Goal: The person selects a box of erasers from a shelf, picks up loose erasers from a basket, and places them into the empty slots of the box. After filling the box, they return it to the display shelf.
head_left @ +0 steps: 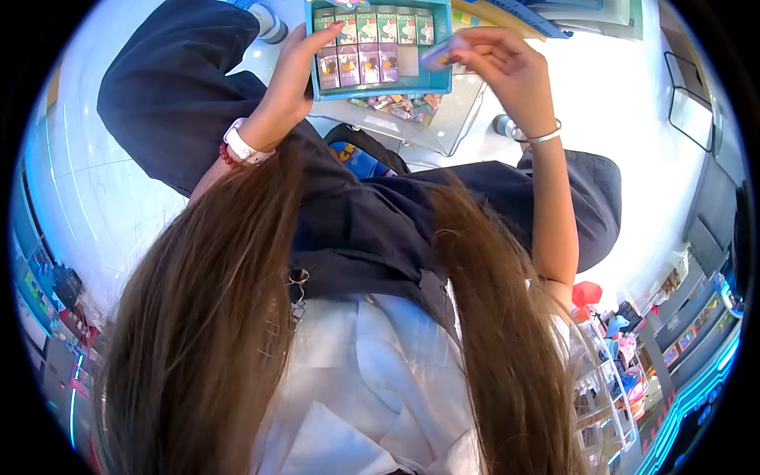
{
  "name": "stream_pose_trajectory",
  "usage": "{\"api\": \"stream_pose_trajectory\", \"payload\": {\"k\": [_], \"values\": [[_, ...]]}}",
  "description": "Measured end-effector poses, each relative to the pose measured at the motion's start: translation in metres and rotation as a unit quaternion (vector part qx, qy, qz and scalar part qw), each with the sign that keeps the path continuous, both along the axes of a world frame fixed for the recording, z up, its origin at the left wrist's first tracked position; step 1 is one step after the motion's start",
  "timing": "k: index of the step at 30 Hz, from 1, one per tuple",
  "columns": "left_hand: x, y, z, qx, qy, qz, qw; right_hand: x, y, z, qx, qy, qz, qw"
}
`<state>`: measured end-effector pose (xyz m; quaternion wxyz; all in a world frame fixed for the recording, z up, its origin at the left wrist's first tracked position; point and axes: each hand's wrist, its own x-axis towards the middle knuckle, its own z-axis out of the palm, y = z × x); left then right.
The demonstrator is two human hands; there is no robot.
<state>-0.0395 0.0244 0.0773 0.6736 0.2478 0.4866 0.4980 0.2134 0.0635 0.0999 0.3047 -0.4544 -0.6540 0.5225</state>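
A blue display box [380,92] is at the top of the head view, with a row of small green-and-white packs [366,28] above a row of purple packs [348,65], all printed with cartoon figures. My left hand [294,79] grips the box by its left side, thumb over the rim. Between the thumb and fingers of my right hand [511,75] is a small purple pack [437,55], tilted, at the box's right end. A gap shows beside the last purple pack in the lower row.
Under the box, a grey mesh surface [380,119] bears a pile of small colourful packs [408,107]. A dark bag [360,150] with a cartoon print lies between my legs. Blue-and-yellow cardboard [507,17] is at the upper right; a rack of plush toys [621,356] stands at the lower right.
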Motion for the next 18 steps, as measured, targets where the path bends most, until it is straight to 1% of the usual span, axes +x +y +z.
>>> {"api": "stream_pose_trajectory", "payload": {"k": [1, 3, 4, 5, 7, 8, 9, 11, 12, 14, 18], "values": [[-0.001, 0.001, -0.006, -0.001, 0.001, -0.002, 1.000, -0.002, -0.002, -0.009, 0.036, -0.020, 0.040, 0.998], [-0.002, 0.003, -0.021, -0.048, -0.061, -0.031, 0.997, -0.009, -0.013, -0.006, 0.089, -0.093, 0.093, 0.987], [-0.001, 0.002, -0.024, -0.049, -0.057, -0.035, 0.997, -0.013, -0.018, -0.010, 0.103, -0.118, 0.089, 0.984], [0.000, 0.001, -0.026, -0.051, -0.056, -0.035, 0.996, -0.016, -0.020, -0.011, 0.101, -0.118, 0.089, 0.984], [0.002, 0.000, -0.027, -0.057, -0.062, -0.055, 0.995, -0.022, -0.025, -0.013, 0.160, -0.195, 0.122, 0.960], [0.004, -0.001, -0.026, -0.062, -0.050, -0.050, 0.996, -0.026, -0.027, -0.018, 0.173, -0.163, 0.095, 0.967], [0.004, -0.001, -0.026, -0.063, -0.051, -0.052, 0.995, -0.026, -0.028, -0.021, 0.172, -0.164, 0.094, 0.967], [0.005, -0.003, -0.028, -0.078, -0.041, -0.061, 0.994, -0.027, -0.028, -0.027, 0.247, -0.196, 0.083, 0.945], [0.005, -0.004, -0.029, -0.078, -0.041, -0.061, 0.994, -0.027, -0.030, -0.029, 0.247, -0.195, 0.084, 0.945], [0.005, -0.004, -0.033, -0.073, -0.048, -0.057, 0.995, -0.029, -0.032, -0.032, 0.245, -0.194, 0.039, 0.949], [0.004, -0.004, -0.031, -0.058, -0.051, -0.063, 0.995, -0.031, -0.034, -0.030, 0.222, -0.214, 0.049, 0.950]]}}
